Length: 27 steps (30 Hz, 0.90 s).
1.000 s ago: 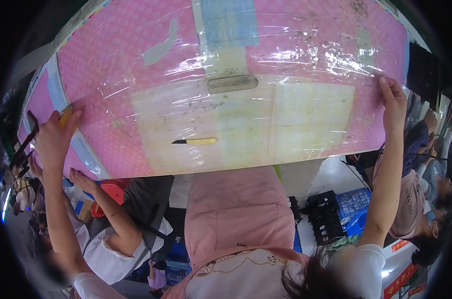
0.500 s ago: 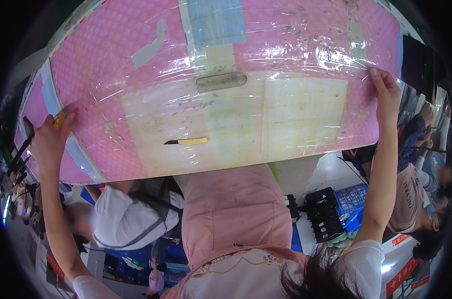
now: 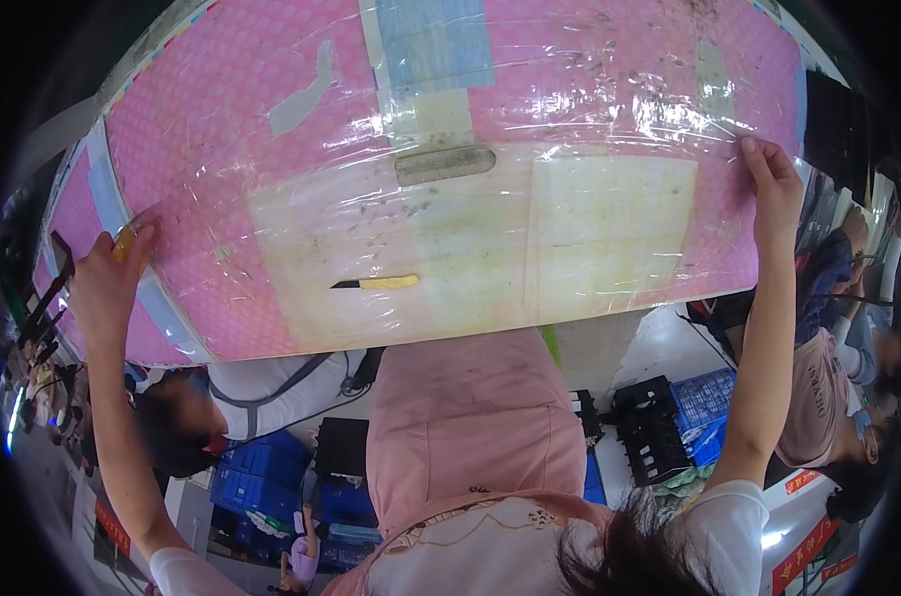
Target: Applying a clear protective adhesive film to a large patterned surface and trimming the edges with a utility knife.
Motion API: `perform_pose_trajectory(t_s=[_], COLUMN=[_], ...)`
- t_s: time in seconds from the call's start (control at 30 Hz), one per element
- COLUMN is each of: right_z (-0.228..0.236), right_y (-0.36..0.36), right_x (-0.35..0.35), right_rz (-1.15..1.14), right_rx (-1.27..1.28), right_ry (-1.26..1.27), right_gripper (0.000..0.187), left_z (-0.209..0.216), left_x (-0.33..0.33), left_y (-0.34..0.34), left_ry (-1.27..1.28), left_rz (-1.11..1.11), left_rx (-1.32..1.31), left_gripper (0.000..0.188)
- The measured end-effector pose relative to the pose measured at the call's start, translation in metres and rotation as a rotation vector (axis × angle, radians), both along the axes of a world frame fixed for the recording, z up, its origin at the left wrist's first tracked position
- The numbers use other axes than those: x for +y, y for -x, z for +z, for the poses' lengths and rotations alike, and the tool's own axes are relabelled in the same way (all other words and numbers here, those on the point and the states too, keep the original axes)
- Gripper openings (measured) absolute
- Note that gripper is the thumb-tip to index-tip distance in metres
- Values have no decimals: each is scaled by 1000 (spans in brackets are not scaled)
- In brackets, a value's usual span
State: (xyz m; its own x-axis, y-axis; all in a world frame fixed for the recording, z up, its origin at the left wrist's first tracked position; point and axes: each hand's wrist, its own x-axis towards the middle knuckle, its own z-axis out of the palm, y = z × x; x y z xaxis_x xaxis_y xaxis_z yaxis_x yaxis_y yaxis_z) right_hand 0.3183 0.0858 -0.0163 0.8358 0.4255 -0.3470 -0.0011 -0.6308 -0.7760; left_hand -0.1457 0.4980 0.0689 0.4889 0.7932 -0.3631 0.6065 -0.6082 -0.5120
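Note:
A broad pink board (image 3: 212, 109), patched with blue and pale pieces and covered with shiny clear plastic, spreads before me. At its left side, my left hand (image 3: 108, 283) is closed around a small yellow object (image 3: 125, 242); the rest of that object is hidden by the fingers. My right hand (image 3: 776, 189) is at the right side, thumb and fingertips pinched against the shiny surface. Whether they grip clear film there, I cannot make out. A small knife (image 3: 376, 282) with a yellow handle and dark blade lies near the front edge, touched by neither hand.
A grey oblong slot (image 3: 445, 165) marks the board's middle. Dark bars (image 3: 48, 288) stand beside my left hand. Below the front edge are blue crates (image 3: 257, 477) and black trays (image 3: 649, 427). A person in white (image 3: 272, 392) is at lower left; others (image 3: 818, 387) are at right.
The person in white at lower left has moved, uncovering blue crates and a black box. My hands keep nearly the same places; the whole view has shifted slightly.

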Motion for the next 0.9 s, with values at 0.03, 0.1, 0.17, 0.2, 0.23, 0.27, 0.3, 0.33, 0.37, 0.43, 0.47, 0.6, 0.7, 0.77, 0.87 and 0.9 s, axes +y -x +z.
perform_pose_trajectory(t_s=[0.03, 0.1, 0.17, 0.2, 0.23, 0.27, 0.3, 0.33, 0.37, 0.43, 0.47, 0.6, 0.7, 0.77, 0.87, 0.9], right_z=[1, 1, 0, 0, -1, -1, -1, -1, -1, 0, 1, -3, -9, -11, -12, -13], right_y=[1, 1, 1, 1, 1, 1, 1, 2, 4, 6, 7, 9, 7, 8, 11, 12], right_x=[1, 2, 1, 1, 1, 1, 1, 2, 3, 6, 7, 6, 4, 7, 10, 10], right_rz=[0, 0, -8, -12, -13, -14, -15, -9, -4, 0, -1, -36, -27, -29, -48, -50], right_rx=[-5, -16, -19, -21, -24, -27, -31, -43, -55, -76, -85, -114, -189, -184, -176, -183], right_ry=[6, 17, 21, 23, 28, 34, 39, 36, 33, 30, 30, 27, 63, 55, 30, 27], right_gripper=[19, 18, 18, 18, 18, 18, 19, 19, 19, 19, 19, 18, 20, 21, 22, 22], left_z=[0, 0, -1, -2, -2, -2, -2, -1, -2, -2, -2, -5, -8, -8, -11, -9], left_x=[0, 0, 0, 0, 0, -1, -3, -3, -3, -3, -2, 4, 13, 19, 22, 17], left_y=[0, 0, -1, -1, -1, -2, -4, -5, -6, -7, -7, -4, 6, 17, 19, 10], left_ry=[0, -1, -3, -4, -4, -7, -10, -14, -14, -13, -12, -19, -5, -10, -21, -13], left_rz=[14, 18, 30, 40, 50, 57, 63, 69, 77, 95, 98, 90, 97, 97, 80, 95], left_rx=[2, 3, 7, 10, 13, 11, 9, 6, 12, 23, 29, 69, 56, 53, 53, 81], left_gripper=[61, 62, 62, 62, 63, 63, 63, 63, 63, 64, 64, 65, 66, 67, 66, 66])
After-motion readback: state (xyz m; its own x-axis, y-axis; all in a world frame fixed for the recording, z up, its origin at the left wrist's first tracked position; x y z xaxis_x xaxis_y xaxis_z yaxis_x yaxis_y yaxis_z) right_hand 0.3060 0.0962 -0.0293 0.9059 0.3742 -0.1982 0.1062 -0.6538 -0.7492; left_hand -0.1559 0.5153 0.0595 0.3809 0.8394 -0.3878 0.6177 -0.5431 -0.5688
